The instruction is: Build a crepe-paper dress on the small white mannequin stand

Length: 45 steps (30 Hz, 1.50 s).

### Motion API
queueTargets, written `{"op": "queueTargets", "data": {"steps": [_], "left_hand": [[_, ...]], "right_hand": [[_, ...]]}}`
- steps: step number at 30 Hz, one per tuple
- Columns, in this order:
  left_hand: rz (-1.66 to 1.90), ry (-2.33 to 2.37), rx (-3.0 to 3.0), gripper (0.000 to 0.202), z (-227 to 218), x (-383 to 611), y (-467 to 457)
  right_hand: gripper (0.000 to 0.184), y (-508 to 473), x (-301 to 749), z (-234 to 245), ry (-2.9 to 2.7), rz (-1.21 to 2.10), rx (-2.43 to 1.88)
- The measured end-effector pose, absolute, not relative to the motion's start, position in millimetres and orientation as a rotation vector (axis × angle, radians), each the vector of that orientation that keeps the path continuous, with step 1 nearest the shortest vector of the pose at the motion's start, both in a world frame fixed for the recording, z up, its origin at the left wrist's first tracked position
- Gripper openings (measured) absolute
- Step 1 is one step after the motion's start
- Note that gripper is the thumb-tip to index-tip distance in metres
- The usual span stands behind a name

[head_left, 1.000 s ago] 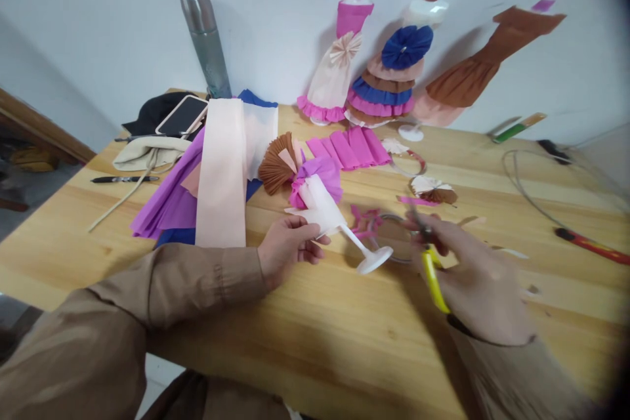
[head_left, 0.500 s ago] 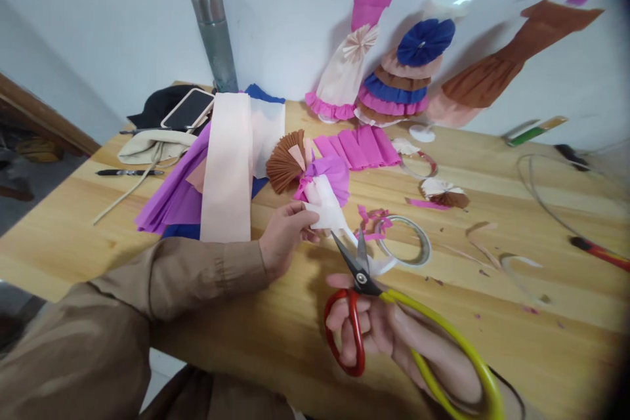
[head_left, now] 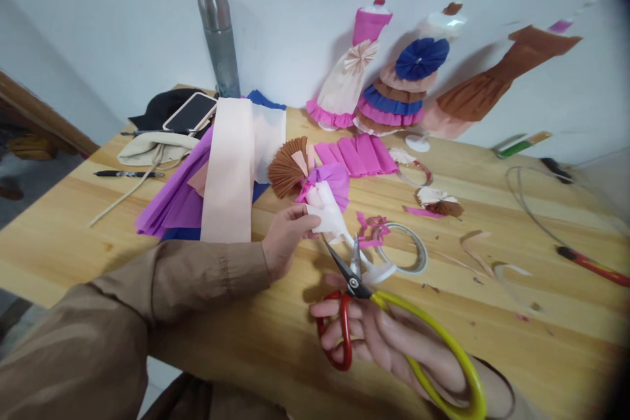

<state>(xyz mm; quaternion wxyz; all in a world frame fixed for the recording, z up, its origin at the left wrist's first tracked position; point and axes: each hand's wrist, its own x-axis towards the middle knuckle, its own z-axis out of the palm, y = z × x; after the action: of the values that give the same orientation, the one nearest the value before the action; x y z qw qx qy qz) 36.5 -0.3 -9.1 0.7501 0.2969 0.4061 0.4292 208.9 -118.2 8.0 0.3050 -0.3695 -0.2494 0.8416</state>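
Between the thumb and fingers of my left hand is the edge of a small piece of white paper. My right hand grips scissors with one red and one yellow handle, the fingers through the red loop. Their dark blades stand apart, tips just below the white paper and not touching it. A narrow white strip curls on the table beyond the blades. Behind the paper lie a purple crepe piece and a pleated brown fan.
Right of the scissors lies a tape roll with pink scraps. Crepe paper sheets are stacked at left. Paper-dressed figures stand by the wall near a flask. A hot-wire-like cable tool lies at right.
My right hand and the scissors have shifted slightly left and down, so the blade tips sit lower than the paper. The left hand keeps its hold, and the camera view has tilted slightly.
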Motion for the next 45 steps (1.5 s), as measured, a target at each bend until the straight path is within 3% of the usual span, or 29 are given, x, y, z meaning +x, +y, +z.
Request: {"op": "queueTargets", "data": {"steps": [9,18,26,31,45], "left_hand": [[0.961,0.872,0.632,0.014,-11.4,37.5,-0.4],[0.966,0.893,0.589,0.013,-12.2,36.8,1.8],[0.949,0.88,0.593,0.015,-12.0,35.8,1.0],[0.948,0.869,0.607,0.015,-11.1,35.4,1.5],[0.922,0.904,0.637,0.012,-9.2,34.7,1.4]], "right_hand": [[0.067,-120.0,214.9,-15.5,-0.608,2.334,-0.635],[0.07,-121.3,211.6,-2.7,-0.565,2.199,-0.717],[0.048,-129.1,211.1,-7.9,-0.393,2.232,-0.76],[0.067,-125.7,211.4,-8.5,-0.505,2.088,-0.718],[0.059,-113.7,199.2,23.1,-0.483,2.009,-0.863]]}}
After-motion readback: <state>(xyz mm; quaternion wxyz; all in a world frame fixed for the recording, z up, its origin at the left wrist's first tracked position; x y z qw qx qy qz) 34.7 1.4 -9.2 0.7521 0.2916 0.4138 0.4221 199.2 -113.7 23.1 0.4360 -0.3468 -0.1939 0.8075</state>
